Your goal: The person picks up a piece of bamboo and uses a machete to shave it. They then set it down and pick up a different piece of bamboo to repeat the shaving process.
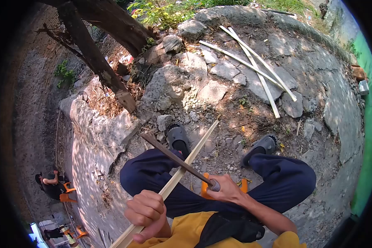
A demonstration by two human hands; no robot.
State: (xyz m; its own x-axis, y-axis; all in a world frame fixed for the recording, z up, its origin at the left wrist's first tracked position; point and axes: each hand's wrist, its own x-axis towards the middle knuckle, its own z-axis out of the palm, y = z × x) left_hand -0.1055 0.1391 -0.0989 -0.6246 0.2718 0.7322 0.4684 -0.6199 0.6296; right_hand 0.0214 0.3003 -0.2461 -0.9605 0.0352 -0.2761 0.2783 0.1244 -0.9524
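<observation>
My left hand [146,213] is closed around the lower part of a long pale strip [172,183], which looks like split bamboo or wood. The strip slants up and away past my knees, its far end narrowing. In my right hand [229,190] is the handle of a long, dark-bladed knife [163,149]. Its blade points up and left and crosses over the strip, seemingly against it. Part of the handle is hidden by my fingers. An orange stool [205,187] shows between my legs, below the knife handle.
Several pale strips [252,62] lie crossed on the broken paving ahead. Dark leaning trunks [97,62] and a rough concrete edge [99,124] stand at the left. Farther left, a person [51,185] sits by an orange stool [68,195]. A green wall [367,136] runs along the right.
</observation>
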